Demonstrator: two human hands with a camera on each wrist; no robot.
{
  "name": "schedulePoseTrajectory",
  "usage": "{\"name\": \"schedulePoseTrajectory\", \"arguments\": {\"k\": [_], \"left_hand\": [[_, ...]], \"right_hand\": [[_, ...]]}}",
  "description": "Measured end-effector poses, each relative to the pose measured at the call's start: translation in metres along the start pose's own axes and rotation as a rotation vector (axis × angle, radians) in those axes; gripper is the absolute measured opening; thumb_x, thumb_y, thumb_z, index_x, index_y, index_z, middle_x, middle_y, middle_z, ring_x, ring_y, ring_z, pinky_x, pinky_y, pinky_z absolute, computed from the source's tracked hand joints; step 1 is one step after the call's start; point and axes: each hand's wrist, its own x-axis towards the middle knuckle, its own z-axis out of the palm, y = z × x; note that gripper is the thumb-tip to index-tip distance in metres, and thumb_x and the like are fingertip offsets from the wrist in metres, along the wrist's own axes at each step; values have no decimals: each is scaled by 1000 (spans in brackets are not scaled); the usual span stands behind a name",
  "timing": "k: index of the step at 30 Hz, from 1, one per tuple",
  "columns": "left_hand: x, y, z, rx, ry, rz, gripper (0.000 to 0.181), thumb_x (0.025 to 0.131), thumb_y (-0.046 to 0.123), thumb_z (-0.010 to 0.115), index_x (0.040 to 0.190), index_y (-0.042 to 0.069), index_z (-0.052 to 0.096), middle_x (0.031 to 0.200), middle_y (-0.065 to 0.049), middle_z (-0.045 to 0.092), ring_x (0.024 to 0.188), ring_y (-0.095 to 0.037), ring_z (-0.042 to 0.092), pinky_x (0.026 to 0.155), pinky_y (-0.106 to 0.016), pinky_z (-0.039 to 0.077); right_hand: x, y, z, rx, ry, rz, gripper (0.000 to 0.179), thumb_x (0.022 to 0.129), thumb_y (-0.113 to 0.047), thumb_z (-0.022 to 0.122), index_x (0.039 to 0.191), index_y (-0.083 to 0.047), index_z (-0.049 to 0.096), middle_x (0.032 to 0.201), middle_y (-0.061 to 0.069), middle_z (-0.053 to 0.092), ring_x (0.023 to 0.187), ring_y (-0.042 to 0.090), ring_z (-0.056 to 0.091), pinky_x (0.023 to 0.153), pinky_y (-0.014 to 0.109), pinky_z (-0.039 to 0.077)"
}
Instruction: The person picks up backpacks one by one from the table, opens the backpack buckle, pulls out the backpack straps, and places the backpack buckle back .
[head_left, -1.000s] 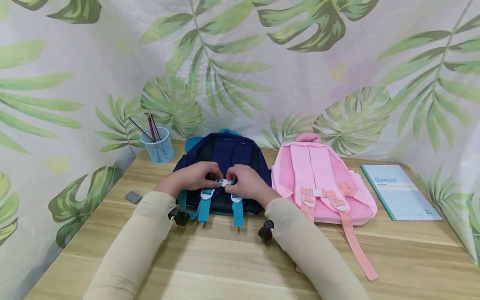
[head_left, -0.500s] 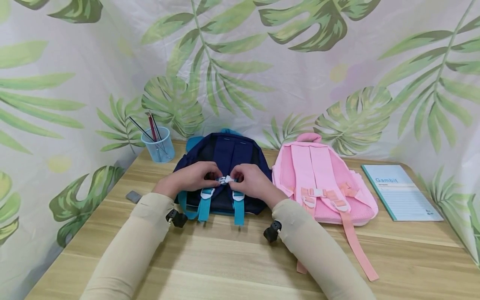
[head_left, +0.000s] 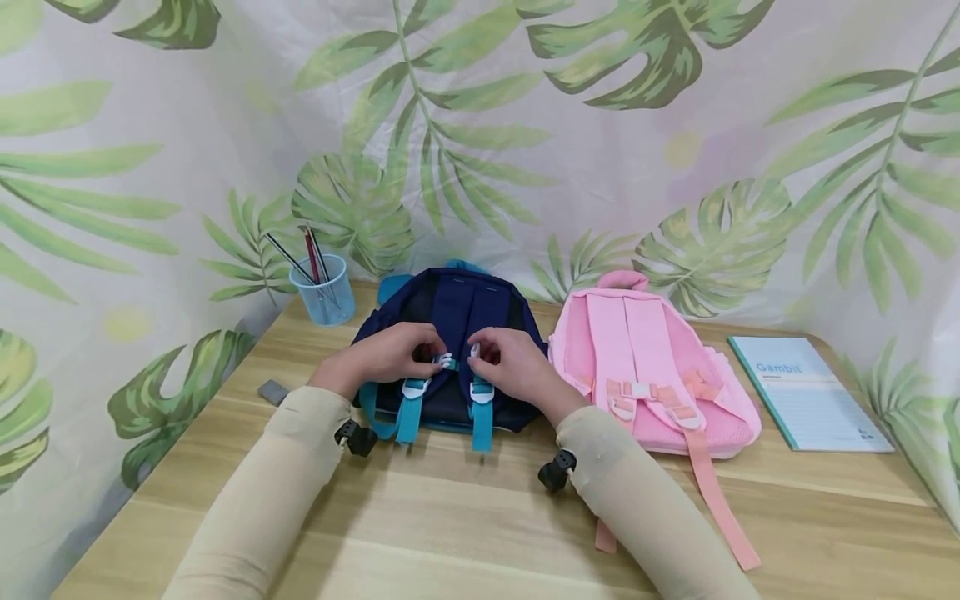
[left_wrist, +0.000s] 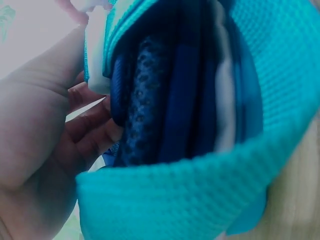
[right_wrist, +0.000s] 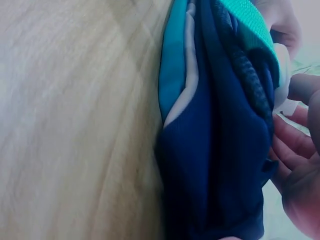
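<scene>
A navy blue backpack with teal straps lies back side up on the table. Over its lower middle, my left hand pinches the pronged half of a white buckle. My right hand pinches the other buckle half between thumb and fingertips, and a gap separates the two pieces. Below the hands, white strap adjusters sit on the teal webbing. In the left wrist view a teal strap loops close in front of the camera. The right wrist view looks along the navy side of the bag.
To the right lies a pink backpack, one peach strap trailing toward the front. A notebook is at the far right. On the left stand a blue pen cup with several pencils and, nearer, a small grey block.
The white buckle was joined a second ago; its halves have come apart. My right hand has shifted right with its half, while the left stays nearly in place.
</scene>
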Motion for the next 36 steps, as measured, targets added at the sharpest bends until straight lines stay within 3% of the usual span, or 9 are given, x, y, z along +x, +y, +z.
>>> {"name": "schedulePoseTrajectory", "arguments": {"k": [12, 20, 36], "left_hand": [[-6, -1, -2, -11, 4, -8, 13, 103, 20, 75, 114, 14, 78, 107, -1, 71, 94, -17, 63, 89, -38, 55], [-11, -3, -6, -9, 28, 11, 12, 102, 20, 76, 113, 15, 79, 108, 0, 72, 95, -16, 64, 90, -40, 56], [-15, 2, -14, -37, 70, 41, 11, 102, 15, 75, 113, 15, 78, 115, -1, 73, 106, -22, 65, 100, -49, 57]], "right_hand": [[-6, -2, -2, -2, -43, 71, 23, 102, -23, 73, 119, -7, 75, 108, 7, 75, 96, 19, 67, 91, 36, 58], [-5, -2, -1, -36, -73, 58, 19, 103, -25, 74, 114, -10, 77, 109, 5, 73, 99, 18, 66, 94, 38, 58], [3, -7, 10, -15, -32, 35, 16, 104, -21, 72, 112, -8, 78, 107, 6, 75, 101, 22, 65, 98, 41, 55]]}}
